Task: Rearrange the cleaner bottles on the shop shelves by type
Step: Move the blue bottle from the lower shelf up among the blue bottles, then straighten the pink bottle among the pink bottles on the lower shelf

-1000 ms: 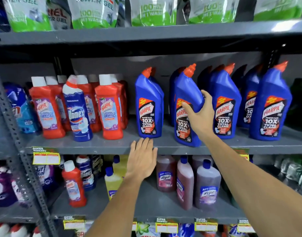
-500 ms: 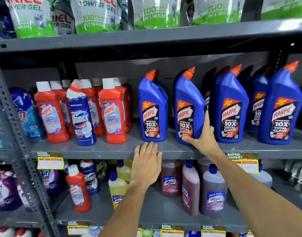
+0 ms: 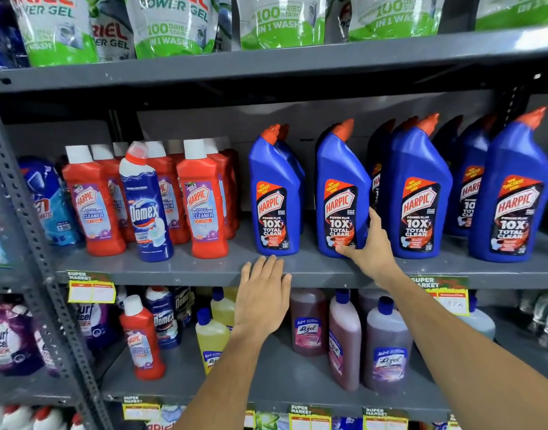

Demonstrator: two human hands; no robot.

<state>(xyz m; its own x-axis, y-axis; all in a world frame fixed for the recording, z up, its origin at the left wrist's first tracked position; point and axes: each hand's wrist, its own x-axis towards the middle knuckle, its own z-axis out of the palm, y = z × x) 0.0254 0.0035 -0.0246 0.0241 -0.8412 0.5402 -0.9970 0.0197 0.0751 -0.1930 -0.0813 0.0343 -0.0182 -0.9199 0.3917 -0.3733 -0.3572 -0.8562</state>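
Several blue Harpic toilet cleaner bottles stand in a row on the right of the middle shelf (image 3: 173, 268). My right hand (image 3: 370, 246) grips the lower right corner of the second blue Harpic bottle (image 3: 341, 181), thumb on the front of its base, fingers up its side. The bottle stands upright on the shelf. My left hand (image 3: 262, 293) lies flat, fingers extended, on the shelf's front edge below the first blue Harpic bottle (image 3: 274, 193). To the left, a blue Domex bottle (image 3: 145, 206) stands among red Harpic bathroom cleaner bottles (image 3: 201, 206).
On the lower shelf stand a red Harpic bottle (image 3: 144, 339), Domex bottles (image 3: 164, 318), yellow cleaner bottles (image 3: 212, 339) and brownish Lizol bottles (image 3: 308, 324). Ariel pouches (image 3: 170, 23) fill the top shelf. A perforated metal upright (image 3: 33, 243) runs down the left.
My right hand slid from the bottle's middle down to its base, and the bottle now stands straight, label forward, in the row. My left hand stayed on the shelf edge.
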